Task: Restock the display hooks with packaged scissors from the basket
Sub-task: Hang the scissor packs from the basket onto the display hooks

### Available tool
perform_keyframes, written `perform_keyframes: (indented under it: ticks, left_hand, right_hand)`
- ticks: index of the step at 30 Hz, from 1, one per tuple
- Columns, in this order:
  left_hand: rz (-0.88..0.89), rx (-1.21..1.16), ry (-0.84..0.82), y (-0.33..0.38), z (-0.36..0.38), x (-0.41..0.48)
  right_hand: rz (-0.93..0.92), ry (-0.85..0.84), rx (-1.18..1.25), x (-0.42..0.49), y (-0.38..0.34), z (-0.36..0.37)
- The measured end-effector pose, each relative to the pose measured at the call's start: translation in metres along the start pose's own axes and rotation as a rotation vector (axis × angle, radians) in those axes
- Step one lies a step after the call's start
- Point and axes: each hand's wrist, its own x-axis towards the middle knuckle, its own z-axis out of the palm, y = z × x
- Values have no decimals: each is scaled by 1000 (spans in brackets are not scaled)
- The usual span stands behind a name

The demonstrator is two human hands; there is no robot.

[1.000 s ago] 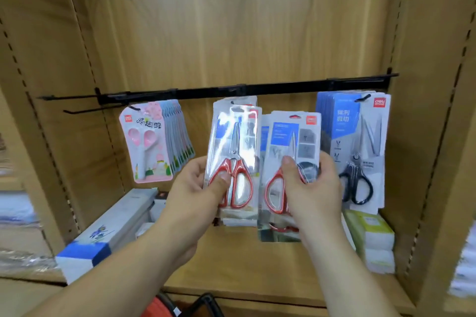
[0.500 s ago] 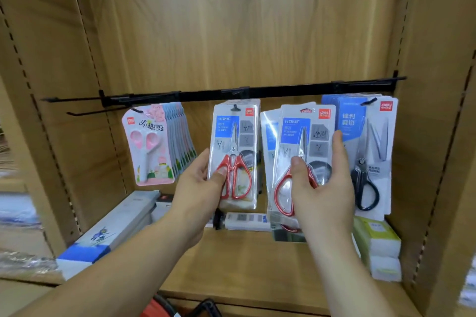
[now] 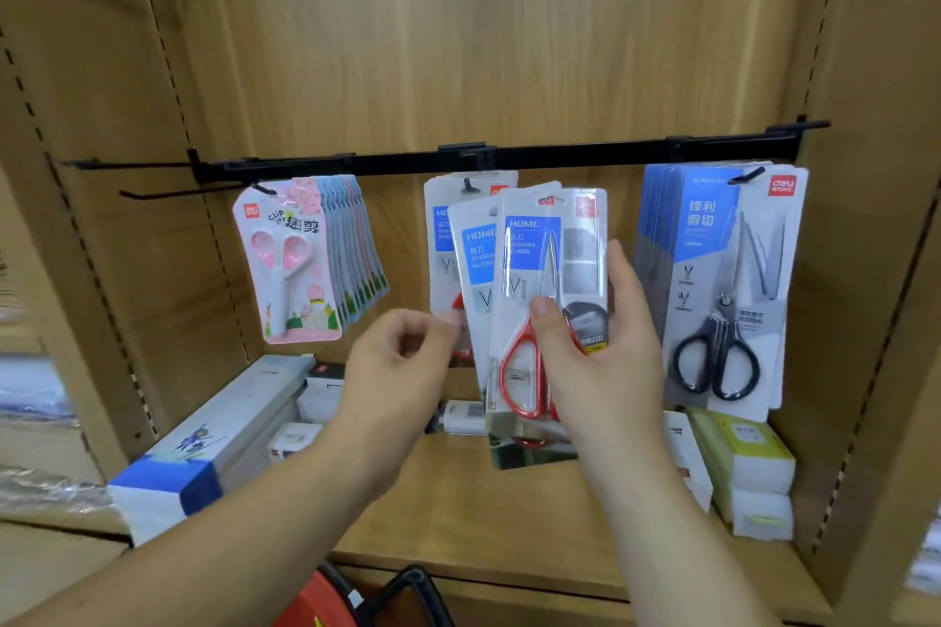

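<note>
A black hook rail (image 3: 560,158) crosses the wooden shelf bay. One red-handled scissors pack (image 3: 442,239) hangs on the centre hook (image 3: 467,183). My right hand (image 3: 601,362) holds a small stack of red-handled scissors packs (image 3: 540,260) just in front of and right of it, thumb on the front, fingers behind the right edge. My left hand (image 3: 402,372) hovers at the hanging pack's lower left edge with fingers loosely curled and nothing in it. The red basket (image 3: 326,601) shows at the bottom edge, its contents hidden.
Pink scissors packs (image 3: 290,265) fill the left hook and black-handled scissors packs (image 3: 723,280) the right hook. A bare hook (image 3: 153,194) juts out at far left. A long blue-and-white box (image 3: 203,448) and green-white boxes (image 3: 748,468) lie on the shelf below.
The pack my left hand held now hangs on the centre hook and that hand has let go and dropped lower. My right hand has moved its packs leftwards, toward that hook.
</note>
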Motion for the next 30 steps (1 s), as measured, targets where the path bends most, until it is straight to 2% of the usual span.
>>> perform_keyframes:
  ticks: [2,4,7,12,17,22,27,30]
  left_hand:
    - [-11,-39,-156,6,-2,-17]
    - [27,7,-225,4,-3,-21]
    - [39,70,-208,1,-6,-15]
    - [4,10,-235,2,-19,-10]
    - [-1,-23,-167,-4,-26,-13]
    - [-41,-160,-141,2,-31,0]
    - [-60,-109,-116,2,-20,18]
    - [-99,-163,-100,-3,-14,19]
  right_hand:
    - [9,-19,33,-1,0,5]
    - [28,-44,87,-1,0,9]
    - [57,-55,124,-4,1,13]
    - [110,-18,74,-2,3,12]
    - [214,45,159,-7,-2,18]
    - [138,236,0,-6,2,12]
    - [83,266,-60,-4,0,4]
    - [99,262,-27,-4,3,2]
